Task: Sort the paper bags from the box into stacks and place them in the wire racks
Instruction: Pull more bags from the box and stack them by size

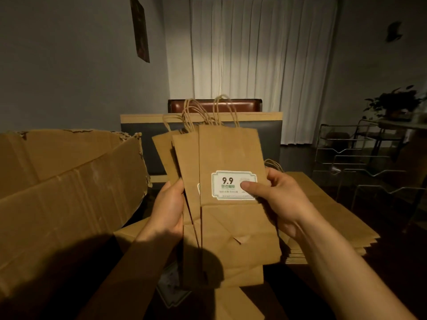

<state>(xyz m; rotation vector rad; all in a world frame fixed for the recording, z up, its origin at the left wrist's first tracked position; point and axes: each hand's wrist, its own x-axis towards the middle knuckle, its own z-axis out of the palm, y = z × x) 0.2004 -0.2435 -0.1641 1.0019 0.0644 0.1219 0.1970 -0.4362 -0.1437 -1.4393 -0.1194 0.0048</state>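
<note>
I hold a fanned bunch of flat brown paper bags [228, 153] upright in front of me, twisted paper handles at the top. The front bag carries a white and green "9.9" label [227, 184]. My left hand [169, 209] grips the bunch's left edge. My right hand [277, 195] grips the right edge, thumb pressed on the label. A big open cardboard box [69, 192] stands at the left. A flat stack of bags [323, 218] lies on the table at the right. Wire racks [360, 162] stand at the far right.
More bags [231, 301] lie on the dark table below my hands. A bench back [270, 132] and a brown chair [215, 105] stand behind the table, before white curtains. A potted plant [395, 101] sits on a small table at the right.
</note>
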